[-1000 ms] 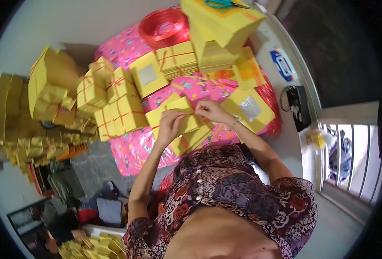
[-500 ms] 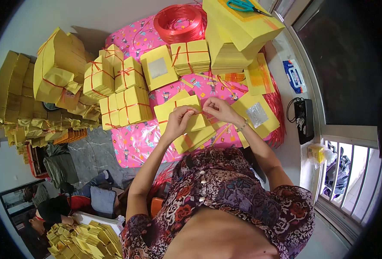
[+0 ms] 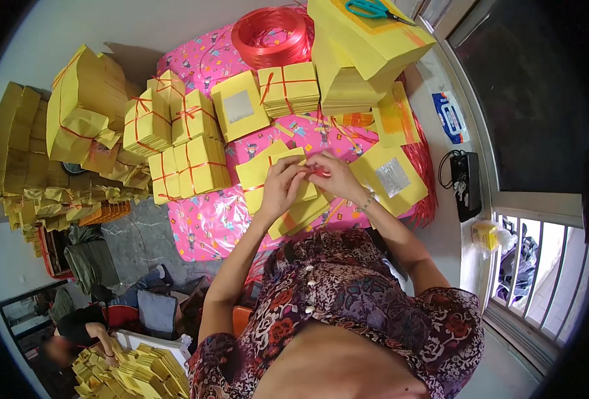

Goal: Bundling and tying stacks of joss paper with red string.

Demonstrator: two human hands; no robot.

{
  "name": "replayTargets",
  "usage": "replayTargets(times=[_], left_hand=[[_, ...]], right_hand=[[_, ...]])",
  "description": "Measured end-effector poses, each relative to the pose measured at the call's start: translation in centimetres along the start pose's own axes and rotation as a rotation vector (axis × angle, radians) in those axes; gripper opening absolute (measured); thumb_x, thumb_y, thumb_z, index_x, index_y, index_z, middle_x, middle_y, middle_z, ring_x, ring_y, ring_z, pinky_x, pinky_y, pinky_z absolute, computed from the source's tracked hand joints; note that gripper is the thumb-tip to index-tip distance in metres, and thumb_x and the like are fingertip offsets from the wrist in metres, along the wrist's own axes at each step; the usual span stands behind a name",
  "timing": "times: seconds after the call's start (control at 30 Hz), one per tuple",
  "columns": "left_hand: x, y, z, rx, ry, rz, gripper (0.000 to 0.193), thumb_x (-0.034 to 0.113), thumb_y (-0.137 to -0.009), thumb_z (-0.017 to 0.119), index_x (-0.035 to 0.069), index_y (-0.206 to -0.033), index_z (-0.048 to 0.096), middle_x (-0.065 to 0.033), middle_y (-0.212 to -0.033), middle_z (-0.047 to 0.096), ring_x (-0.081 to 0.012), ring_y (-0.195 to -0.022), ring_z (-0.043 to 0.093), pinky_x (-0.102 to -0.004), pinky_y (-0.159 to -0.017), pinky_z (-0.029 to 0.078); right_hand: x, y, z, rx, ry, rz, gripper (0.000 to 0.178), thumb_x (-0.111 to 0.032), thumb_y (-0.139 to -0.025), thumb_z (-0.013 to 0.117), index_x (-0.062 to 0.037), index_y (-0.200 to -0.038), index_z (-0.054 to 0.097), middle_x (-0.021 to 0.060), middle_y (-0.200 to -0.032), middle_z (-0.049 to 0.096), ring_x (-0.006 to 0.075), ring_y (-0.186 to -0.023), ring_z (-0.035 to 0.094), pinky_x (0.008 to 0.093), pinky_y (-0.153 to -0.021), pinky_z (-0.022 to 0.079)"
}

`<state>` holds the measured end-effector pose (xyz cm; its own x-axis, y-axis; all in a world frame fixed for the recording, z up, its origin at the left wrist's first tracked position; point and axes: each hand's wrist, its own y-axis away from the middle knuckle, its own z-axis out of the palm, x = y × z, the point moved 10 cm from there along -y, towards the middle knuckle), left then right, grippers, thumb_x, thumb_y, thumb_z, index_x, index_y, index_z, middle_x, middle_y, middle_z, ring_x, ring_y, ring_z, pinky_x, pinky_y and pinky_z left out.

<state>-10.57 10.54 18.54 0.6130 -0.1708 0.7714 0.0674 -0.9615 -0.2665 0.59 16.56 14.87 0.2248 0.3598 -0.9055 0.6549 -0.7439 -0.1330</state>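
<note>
My left hand (image 3: 284, 183) and my right hand (image 3: 338, 178) meet over a bundle of yellow paper squares (image 3: 258, 174) in front of me. Both are closed, fingertips almost touching, pinching a thin red ribbon (image 3: 319, 173). A bit of that ribbon shows red under my right fingers; the rest of it there is hidden by my hands. More yellow sheets (image 3: 301, 221) lie under the near side of the bundle. Beside my right wrist rests a yellow sheet with a silver square (image 3: 393, 177).
Ribbon-tied yellow bundles (image 3: 198, 163) stand left on the pink patterned tablecloth (image 3: 201, 229). At the back are a red ribbon coil (image 3: 271, 40) and a tall yellow stack with teal scissors (image 3: 369, 8). Red strands (image 3: 426, 193) hang at right. Another person's arm (image 3: 102, 336) reaches yellow paper, lower left.
My hands have come together over the bundle, the right moving left toward the left hand. At lower left, the other person's arm has shifted over the paper pile.
</note>
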Motion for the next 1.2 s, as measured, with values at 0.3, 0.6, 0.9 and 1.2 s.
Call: replayTargets(times=[0.3, 0.6, 0.9, 1.2], left_hand=[[0.1, 0.1, 0.7, -0.022, -0.053, 0.086, 0.015, 0.010, -0.090, 0.057, 0.005, -0.103, 0.064, -0.0124, -0.111, 0.060, -0.0302, -0.102, 0.056, -0.0388, -0.089, 0.043], [-0.6, -0.3, -0.7, 0.128, 0.091, -0.066, 0.026, 0.013, -0.097, 0.043, -0.001, -0.118, 0.049, -0.0176, -0.100, 0.049, -0.0329, -0.095, 0.053, -0.0407, -0.085, 0.042], [1.2, -1.0, 0.5, 0.085, -0.039, -0.005, 0.031, 0.016, -0.088, 0.058, 0.001, -0.115, 0.053, -0.0178, -0.106, 0.054, -0.0335, -0.096, 0.052, -0.0443, -0.084, 0.039], [-2.0, 1.2, -1.5, 0.135, -0.115, -0.130, 0.013, 0.012, -0.096, 0.050, 0.002, -0.099, 0.058, -0.0115, -0.077, 0.058, -0.0235, -0.073, 0.057, -0.0355, -0.065, 0.045]], right_hand=[[5.5, 1.2, 2.5, 0.072, -0.490, 0.234, 0.012, -0.009, -0.083, 0.067, -0.0049, -0.094, 0.065, 0.0033, -0.078, 0.058, 0.0097, -0.065, 0.055, 0.0248, -0.059, 0.043], [-2.3, 0.3, 0.1, 0.065, 0.230, -0.052, 0.020, -0.025, -0.078, 0.070, -0.0078, -0.087, 0.065, 0.0067, -0.082, 0.056, 0.0252, -0.075, 0.060, 0.0365, -0.061, 0.048], [-0.7, 1.1, 0.9, 0.228, 0.127, -0.139, 0.011, -0.013, -0.075, 0.068, -0.0052, -0.079, 0.062, 0.0075, -0.088, 0.056, 0.0268, -0.076, 0.061, 0.0365, -0.062, 0.050], [-1.2, 1.0, 1.1, 0.135, -0.085, -0.045, 0.015, -0.016, -0.078, 0.072, -0.0072, -0.089, 0.067, 0.0041, -0.081, 0.056, 0.0171, -0.075, 0.060, 0.0295, -0.064, 0.047]])
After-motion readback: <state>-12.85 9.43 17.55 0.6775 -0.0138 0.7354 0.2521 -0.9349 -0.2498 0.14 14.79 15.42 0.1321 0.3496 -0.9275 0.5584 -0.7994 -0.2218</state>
